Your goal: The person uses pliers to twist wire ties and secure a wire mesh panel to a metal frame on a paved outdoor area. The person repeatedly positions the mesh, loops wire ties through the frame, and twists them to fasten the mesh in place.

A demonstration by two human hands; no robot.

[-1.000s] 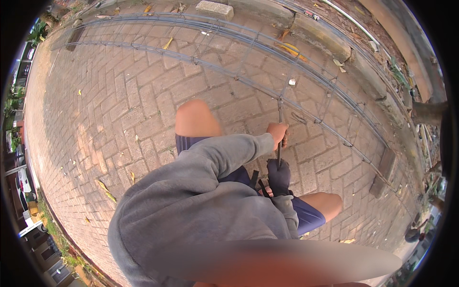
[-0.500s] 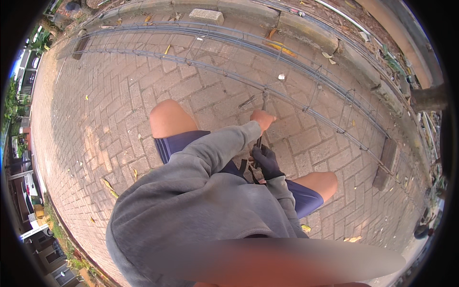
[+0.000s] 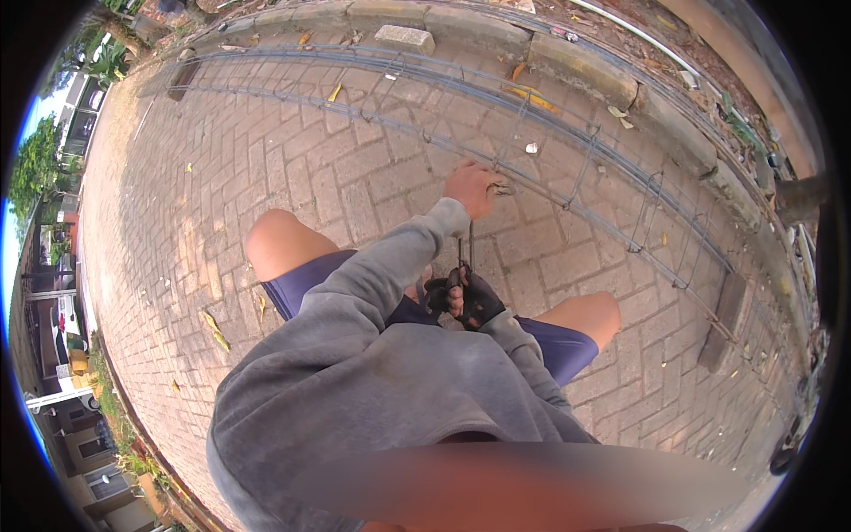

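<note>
My bare left hand (image 3: 470, 188) reaches out low over the paving, with its fingers closed on short bits of thin tie wire (image 3: 503, 188) that poke out past them. My right hand (image 3: 464, 298), in a dark fingerless glove, is closed round a pair of pincers (image 3: 466, 252) close to my lap. Their two slim dark arms stick out toward my left wrist; the far end is partly hidden there. Just beyond my left hand runs the near bar of a long steel rebar cage (image 3: 567, 206) with square stirrups. Neither hand touches the cage.
Wooden blocks (image 3: 722, 321) prop up the cage near its ends. Behind it runs a concrete kerb (image 3: 581, 69) with a loose brick (image 3: 404, 39) before it. My bent knees (image 3: 288, 238) flank the work. Herringbone paving (image 3: 355, 197) with fallen leaves (image 3: 215, 330) surrounds me.
My left hand has let go of the pincers and moved to the wire bits that lay on the paving. My right hand has drawn the pincers back from the cage's bar toward my lap.
</note>
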